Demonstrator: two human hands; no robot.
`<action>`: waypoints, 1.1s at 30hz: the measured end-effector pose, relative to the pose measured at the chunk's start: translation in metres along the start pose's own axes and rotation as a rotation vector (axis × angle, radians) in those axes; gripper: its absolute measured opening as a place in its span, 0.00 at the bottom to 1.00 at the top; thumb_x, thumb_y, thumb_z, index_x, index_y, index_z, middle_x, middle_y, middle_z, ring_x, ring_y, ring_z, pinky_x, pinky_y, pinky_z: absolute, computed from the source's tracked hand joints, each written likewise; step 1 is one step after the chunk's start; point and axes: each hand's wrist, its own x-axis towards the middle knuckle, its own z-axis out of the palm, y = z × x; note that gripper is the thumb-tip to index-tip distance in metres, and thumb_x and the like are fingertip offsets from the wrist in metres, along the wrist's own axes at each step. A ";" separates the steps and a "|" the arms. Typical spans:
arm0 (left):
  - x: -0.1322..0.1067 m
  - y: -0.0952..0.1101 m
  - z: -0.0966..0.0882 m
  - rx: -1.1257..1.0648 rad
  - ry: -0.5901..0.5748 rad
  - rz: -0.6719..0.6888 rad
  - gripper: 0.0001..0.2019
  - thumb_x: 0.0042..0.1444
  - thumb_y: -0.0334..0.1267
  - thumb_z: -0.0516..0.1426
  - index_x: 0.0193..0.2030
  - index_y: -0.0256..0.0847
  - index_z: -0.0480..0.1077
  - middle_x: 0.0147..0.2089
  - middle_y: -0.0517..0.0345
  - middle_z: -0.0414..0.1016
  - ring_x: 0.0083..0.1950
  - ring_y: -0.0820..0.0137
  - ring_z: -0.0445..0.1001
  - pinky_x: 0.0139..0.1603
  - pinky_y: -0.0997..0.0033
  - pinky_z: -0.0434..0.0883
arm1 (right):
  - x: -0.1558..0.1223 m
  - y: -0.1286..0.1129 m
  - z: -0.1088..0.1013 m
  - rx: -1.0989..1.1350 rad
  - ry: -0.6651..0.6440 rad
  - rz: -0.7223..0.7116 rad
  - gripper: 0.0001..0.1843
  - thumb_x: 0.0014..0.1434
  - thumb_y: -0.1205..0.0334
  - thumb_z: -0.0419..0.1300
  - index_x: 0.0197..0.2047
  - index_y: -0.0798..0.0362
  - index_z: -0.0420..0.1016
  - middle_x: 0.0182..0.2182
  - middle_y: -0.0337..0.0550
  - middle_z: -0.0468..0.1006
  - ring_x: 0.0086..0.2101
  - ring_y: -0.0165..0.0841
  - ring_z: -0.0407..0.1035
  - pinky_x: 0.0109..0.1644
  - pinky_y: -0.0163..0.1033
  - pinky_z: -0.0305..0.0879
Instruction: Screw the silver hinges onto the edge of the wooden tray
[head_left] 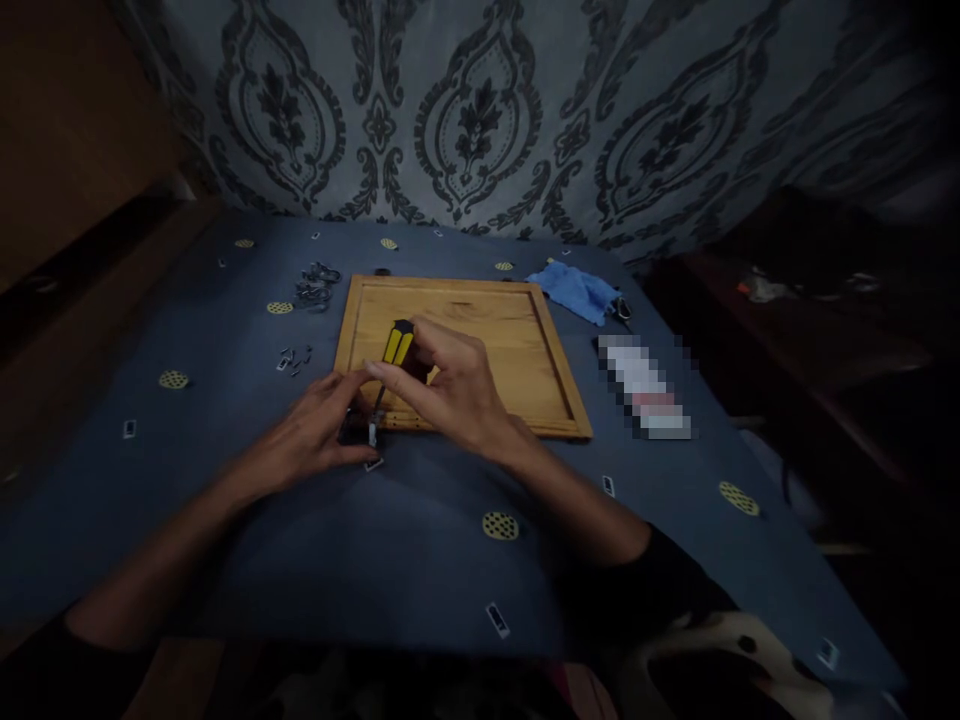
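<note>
A screwdriver with a yellow and black handle (398, 343) is gripped in my right hand (461, 385), tilted, its shaft pointing down at the board's near left corner. At its tip is a small shiny metal fitting (373, 432), perhaps a hinge, at the near edge of a framed wooden board (480, 340). My left hand (319, 430) curls around this fitting from the left, thumb below and fingers above. Those fingers partly hide the fitting and the board's corner. The board lies flat on the blue patterned tablecloth (420, 560).
Several loose screws (294, 360) lie left of the board, with a pile of metal hardware (316, 287) behind them. A blue cloth (577, 290) is at the back right, and a blurred-out white packet (645, 388) lies right of the board. A patterned curtain (480, 110) hangs behind.
</note>
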 end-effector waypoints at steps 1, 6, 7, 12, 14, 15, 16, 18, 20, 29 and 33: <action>0.000 -0.001 0.000 0.005 0.003 0.007 0.30 0.58 0.48 0.68 0.63 0.47 0.64 0.50 0.55 0.75 0.52 0.55 0.76 0.55 0.54 0.76 | 0.000 0.001 0.002 -0.011 -0.011 -0.010 0.26 0.71 0.43 0.61 0.29 0.48 0.58 0.24 0.32 0.65 0.26 0.27 0.61 0.31 0.35 0.60; 0.000 -0.003 0.000 0.011 0.002 0.027 0.26 0.59 0.48 0.68 0.59 0.46 0.66 0.49 0.54 0.75 0.52 0.55 0.76 0.53 0.54 0.76 | -0.003 0.007 0.007 -0.027 -0.015 -0.045 0.26 0.72 0.45 0.60 0.29 0.48 0.56 0.25 0.32 0.65 0.25 0.27 0.58 0.31 0.35 0.58; 0.000 -0.003 -0.001 0.010 -0.005 0.029 0.26 0.59 0.48 0.68 0.59 0.46 0.66 0.49 0.54 0.75 0.52 0.55 0.76 0.52 0.54 0.76 | -0.003 0.007 0.007 -0.025 -0.017 -0.043 0.25 0.72 0.45 0.60 0.29 0.48 0.56 0.25 0.32 0.66 0.25 0.26 0.58 0.32 0.35 0.58; 0.000 -0.001 -0.002 0.025 0.006 0.028 0.26 0.58 0.48 0.68 0.59 0.45 0.66 0.50 0.52 0.75 0.52 0.54 0.76 0.53 0.52 0.77 | -0.005 0.009 0.008 -0.034 -0.021 -0.048 0.25 0.73 0.45 0.59 0.29 0.48 0.56 0.26 0.33 0.67 0.26 0.27 0.60 0.32 0.35 0.59; 0.000 -0.001 -0.002 0.026 0.006 0.018 0.26 0.58 0.48 0.68 0.58 0.44 0.67 0.51 0.51 0.75 0.53 0.53 0.76 0.54 0.51 0.77 | -0.006 0.009 0.009 -0.055 -0.034 -0.044 0.25 0.73 0.45 0.58 0.29 0.48 0.56 0.26 0.33 0.67 0.27 0.28 0.60 0.33 0.35 0.60; 0.000 -0.001 -0.002 0.026 0.005 0.012 0.26 0.58 0.48 0.68 0.57 0.44 0.67 0.51 0.51 0.75 0.54 0.53 0.76 0.54 0.50 0.77 | -0.006 0.009 0.009 -0.064 -0.042 -0.045 0.25 0.74 0.45 0.58 0.30 0.48 0.56 0.26 0.34 0.67 0.27 0.28 0.60 0.33 0.35 0.60; 0.000 -0.001 -0.002 0.027 0.006 0.006 0.25 0.57 0.48 0.68 0.57 0.44 0.67 0.52 0.50 0.75 0.54 0.52 0.76 0.54 0.50 0.77 | -0.006 0.009 0.009 -0.070 -0.049 -0.047 0.24 0.74 0.46 0.58 0.30 0.48 0.56 0.26 0.34 0.68 0.27 0.28 0.61 0.33 0.35 0.60; 0.001 -0.001 -0.001 0.029 0.008 -0.002 0.25 0.57 0.49 0.69 0.56 0.43 0.67 0.52 0.50 0.74 0.54 0.52 0.76 0.54 0.50 0.77 | -0.007 0.010 0.008 -0.069 -0.060 -0.059 0.23 0.74 0.48 0.58 0.30 0.48 0.57 0.27 0.34 0.68 0.28 0.28 0.62 0.34 0.35 0.60; 0.001 -0.002 -0.001 0.027 0.014 -0.001 0.25 0.57 0.50 0.69 0.55 0.43 0.67 0.52 0.50 0.75 0.54 0.52 0.77 0.53 0.50 0.77 | -0.007 0.010 0.008 -0.063 -0.084 -0.057 0.23 0.74 0.49 0.59 0.31 0.48 0.57 0.28 0.35 0.69 0.29 0.28 0.63 0.35 0.35 0.61; 0.001 -0.003 0.000 0.040 0.022 0.006 0.28 0.58 0.53 0.67 0.61 0.45 0.67 0.53 0.50 0.74 0.56 0.51 0.76 0.57 0.50 0.76 | 0.000 -0.001 -0.002 0.193 -0.292 0.165 0.08 0.68 0.59 0.64 0.39 0.51 0.71 0.28 0.33 0.72 0.29 0.28 0.68 0.32 0.33 0.61; 0.001 -0.003 0.001 0.020 0.023 0.009 0.32 0.58 0.53 0.67 0.65 0.47 0.65 0.52 0.51 0.74 0.54 0.52 0.76 0.56 0.51 0.76 | 0.003 -0.002 -0.009 0.403 -0.344 0.231 0.11 0.69 0.56 0.63 0.50 0.53 0.76 0.29 0.34 0.77 0.28 0.27 0.72 0.32 0.33 0.67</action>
